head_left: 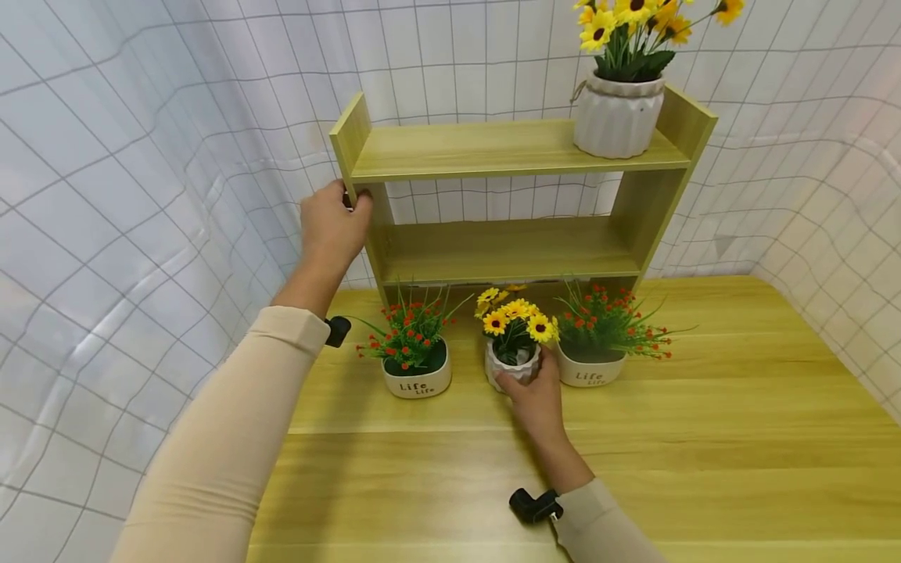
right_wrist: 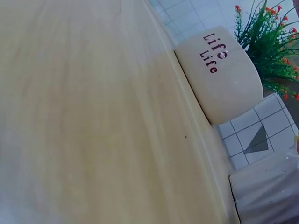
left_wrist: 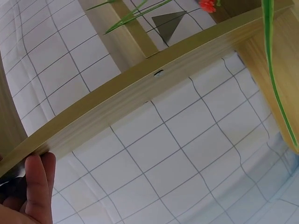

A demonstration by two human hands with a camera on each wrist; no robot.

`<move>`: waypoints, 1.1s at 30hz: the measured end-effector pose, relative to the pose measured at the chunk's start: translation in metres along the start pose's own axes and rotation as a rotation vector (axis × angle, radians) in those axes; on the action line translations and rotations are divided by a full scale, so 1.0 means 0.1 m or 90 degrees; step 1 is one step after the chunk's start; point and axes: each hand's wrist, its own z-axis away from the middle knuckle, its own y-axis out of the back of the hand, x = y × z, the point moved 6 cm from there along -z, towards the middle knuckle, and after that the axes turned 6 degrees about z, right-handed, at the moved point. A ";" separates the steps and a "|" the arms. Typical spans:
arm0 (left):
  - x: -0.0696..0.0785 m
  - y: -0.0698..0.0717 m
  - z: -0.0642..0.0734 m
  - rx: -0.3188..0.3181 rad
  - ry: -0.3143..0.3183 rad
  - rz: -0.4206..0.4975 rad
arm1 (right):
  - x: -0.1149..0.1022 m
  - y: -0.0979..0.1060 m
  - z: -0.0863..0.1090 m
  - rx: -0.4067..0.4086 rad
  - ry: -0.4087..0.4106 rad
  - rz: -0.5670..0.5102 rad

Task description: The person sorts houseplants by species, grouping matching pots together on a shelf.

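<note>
My left hand grips the left side panel of a light wooden shelf, with the thumb on the inner side. A small dark patch shows between thumb and fingers. In the left wrist view, fingers lie against the panel's edge. My right hand holds a small ribbed white pot of yellow flowers, thumb at its front and fingers round its right side. That pot stands on the tabletop in the right wrist view, where the hand is almost wholly out of frame.
Oval "Life" planters with red flowers stand left and right of the small pot, in front of the shelf. A larger white pot of yellow flowers sits on the top board's right end. White grid-patterned curtain surrounds the wooden table.
</note>
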 end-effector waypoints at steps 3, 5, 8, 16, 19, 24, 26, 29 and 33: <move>0.01 -0.02 0.00 0.011 -0.021 -0.015 | 0.01 -0.01 -0.01 0.009 0.006 -0.016; 0.02 -0.02 0.00 0.020 -0.031 -0.024 | 0.02 -0.03 -0.01 0.012 0.003 -0.020; 0.03 -0.02 0.00 0.026 -0.036 -0.031 | 0.03 -0.05 -0.02 0.014 -0.004 -0.019; 0.03 -0.03 -0.01 0.036 -0.036 -0.051 | 0.02 -0.08 -0.03 0.033 0.008 -0.006; 0.04 -0.04 0.00 0.035 -0.038 -0.061 | 0.02 -0.07 -0.05 0.039 0.010 0.004; 0.05 -0.05 0.01 0.033 -0.041 -0.073 | 0.04 -0.06 -0.06 0.042 0.009 0.021; 0.04 -0.05 0.01 0.032 -0.041 -0.080 | 0.04 -0.07 -0.06 0.041 0.006 0.026; 0.04 -0.04 0.01 0.032 -0.039 -0.084 | 0.04 -0.07 -0.06 0.041 0.001 0.028; 0.05 -0.05 0.02 0.027 -0.034 -0.081 | 0.04 -0.07 -0.05 0.042 -0.007 0.021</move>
